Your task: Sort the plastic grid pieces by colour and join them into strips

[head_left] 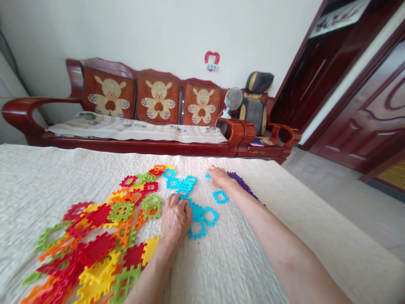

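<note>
My left hand (177, 215) lies with bent fingers at the edge of the blue interlocking plastic tiles (198, 210); its fingertips are partly hidden against a blue tile. Farther out, my right hand (221, 177) has its fingers closed, with a bit of a small blue tile (207, 175) showing at the tips. One blue frame-shaped tile (220, 196) lies by itself below the right hand. More blue tiles (185, 185) sit together beyond my left hand. Behind my right wrist runs a row of purple tiles (242, 182), partly covered by the forearm.
A spread heap of red tiles (98, 247), yellow tiles (98, 276), green tiles (120, 211) and orange ones covers the table's left side. The table has a quilted pale cover (240, 261). Beyond its far edge stand a wooden sofa (177, 147) and a small fan (233, 99).
</note>
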A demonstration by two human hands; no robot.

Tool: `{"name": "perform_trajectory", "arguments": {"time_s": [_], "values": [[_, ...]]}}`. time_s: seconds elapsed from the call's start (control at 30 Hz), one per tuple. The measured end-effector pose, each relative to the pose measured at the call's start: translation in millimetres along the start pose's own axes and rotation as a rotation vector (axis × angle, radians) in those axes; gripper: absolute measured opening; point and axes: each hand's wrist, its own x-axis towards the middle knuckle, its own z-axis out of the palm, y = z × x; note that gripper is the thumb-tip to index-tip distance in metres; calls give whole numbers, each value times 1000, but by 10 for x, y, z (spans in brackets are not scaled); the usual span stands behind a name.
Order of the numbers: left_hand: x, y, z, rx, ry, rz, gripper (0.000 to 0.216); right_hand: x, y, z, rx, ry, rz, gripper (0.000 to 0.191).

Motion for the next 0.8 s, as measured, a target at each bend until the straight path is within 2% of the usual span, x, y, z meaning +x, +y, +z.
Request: {"name": "perform_trajectory", "arguments": {"time_s": [0.27,0.4,0.57,0.67,0.8], "values": [[1,-13,9,1,-13,5,24,104,171,104,-37,3,98,34],[3,-14,8,-2,-27,-10,23,54,180,85,-26,20,120,41],[2,5,-6,-12,-17,-24,23,-239,159,-52,83,97,47,55],[2,15,-12,-21,-18,-30,23,-489,109,-121,177,2,11,49],[8,11,-13,-16,-22,-16,24,-707,12,-89,194,-102,132,63]]}}
